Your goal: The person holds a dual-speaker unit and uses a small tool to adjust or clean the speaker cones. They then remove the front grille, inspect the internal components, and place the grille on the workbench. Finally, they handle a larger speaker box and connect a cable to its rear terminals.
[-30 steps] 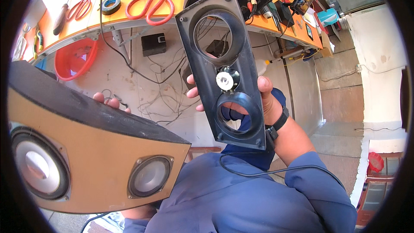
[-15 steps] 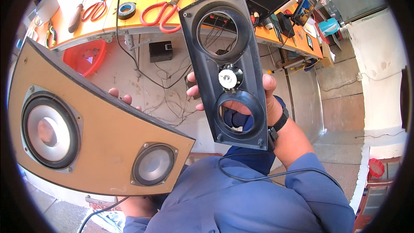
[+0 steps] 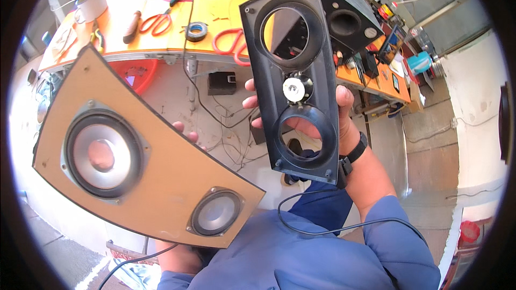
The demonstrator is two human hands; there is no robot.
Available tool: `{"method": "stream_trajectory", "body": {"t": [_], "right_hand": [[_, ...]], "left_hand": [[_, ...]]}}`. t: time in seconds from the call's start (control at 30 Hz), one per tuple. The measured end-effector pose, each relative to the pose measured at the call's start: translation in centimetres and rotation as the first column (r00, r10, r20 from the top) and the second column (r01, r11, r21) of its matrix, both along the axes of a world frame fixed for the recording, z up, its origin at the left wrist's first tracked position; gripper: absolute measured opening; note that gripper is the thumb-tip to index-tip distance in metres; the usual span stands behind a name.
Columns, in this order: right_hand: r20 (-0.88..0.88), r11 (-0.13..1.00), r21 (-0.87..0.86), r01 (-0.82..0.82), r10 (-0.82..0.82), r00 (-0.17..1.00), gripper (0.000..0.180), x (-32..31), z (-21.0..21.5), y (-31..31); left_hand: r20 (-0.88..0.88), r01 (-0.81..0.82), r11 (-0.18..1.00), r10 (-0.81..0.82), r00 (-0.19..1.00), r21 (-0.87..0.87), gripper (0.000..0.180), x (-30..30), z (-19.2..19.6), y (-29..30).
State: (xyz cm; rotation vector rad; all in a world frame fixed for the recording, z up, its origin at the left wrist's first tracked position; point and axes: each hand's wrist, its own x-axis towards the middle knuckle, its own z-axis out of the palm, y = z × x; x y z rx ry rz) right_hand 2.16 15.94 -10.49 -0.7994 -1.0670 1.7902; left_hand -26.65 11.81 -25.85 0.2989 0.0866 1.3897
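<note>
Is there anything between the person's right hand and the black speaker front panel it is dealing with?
Nothing visible. The right hand already grips the black front panel from behind, its skin showing through the lower round opening. The left hand holds the wooden speaker box apart from it.

Two speaker parts held up before an orange tabletop (image 3: 226, 16).

The right hand (image 3: 328, 123) grips a black speaker front panel (image 3: 294, 75) with two empty round holes, upright and slightly tilted. The left hand (image 3: 185, 131), mostly hidden, holds a tan speaker baffle (image 3: 161, 182) carrying a large cone and a small one. Red-handled scissors (image 3: 228, 40), a tape roll (image 3: 196, 30) and a black speaker box (image 3: 344, 11) lie on the tabletop.
</note>
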Motion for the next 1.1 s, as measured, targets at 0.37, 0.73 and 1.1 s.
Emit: {"method": "stream_trajectory", "body": {"t": [0.37,0.73,1.1], "right_hand": [[-0.069,0.969,0.219,-0.111,0.129,0.989,0.089,-8.5,4.3,10.4],[-0.014,0.959,0.282,-0.021,0.026,1.000,0.110,-13.2,6.6,16.2],[-0.123,0.962,0.271,-0.042,0.078,0.989,0.105,-14.6,6.7,18.8]], "left_hand": [[-0.185,-0.146,0.957,0.101,0.978,-0.252,0.064,-11.3,-1.9,-5.7],[-0.205,-0.212,0.913,0.147,0.968,-0.348,0.067,-16.6,-3.3,-7.7],[-0.210,-0.220,0.905,0.151,0.966,-0.364,0.070,-17.9,-3.6,-6.4]]}}
